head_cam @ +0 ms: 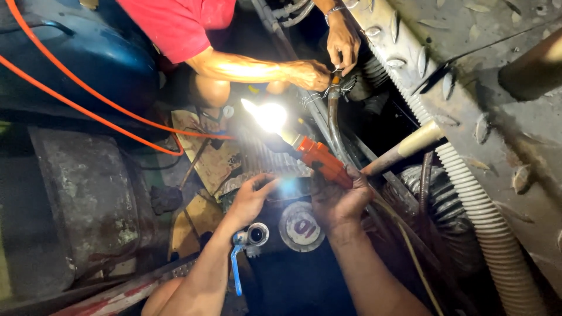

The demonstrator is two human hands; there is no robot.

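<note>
Flashlight (316, 157), orange-bodied and switched on, sits in the right hand (339, 202), which is clenched around its rear grip; the lit head points up and away from the wearer, and its glare (270, 115) washes out the surfaces just beyond it. Left hand (250, 199) lies just beside the right one, on its left, fingers loosely spread and released, resting on a dark metal housing (293, 188) without grasping anything.

Directly below both hands are a round cap with a printed label (300, 225) and a small valve with a blue lever handle (237, 269), the valve close to the left forearm.

Beyond the flashlight, a second person in a red shirt (175, 23) works with two hands (313, 75) (343, 40) at a wire binding on a dark curved hose (333, 120); both of those hands pinch the wire at the hose joint.

To the right of the right hand, a tan wooden handle (410, 145) angles upward, and a pale ribbed corrugated hose (468, 187) runs diagonally down past it beside a painted metal wall (503, 99). To the left of the left hand stand a rusted grey steel tank (88, 193) and a blue tank (88, 52), with orange cable (88, 111) strung across them.
</note>
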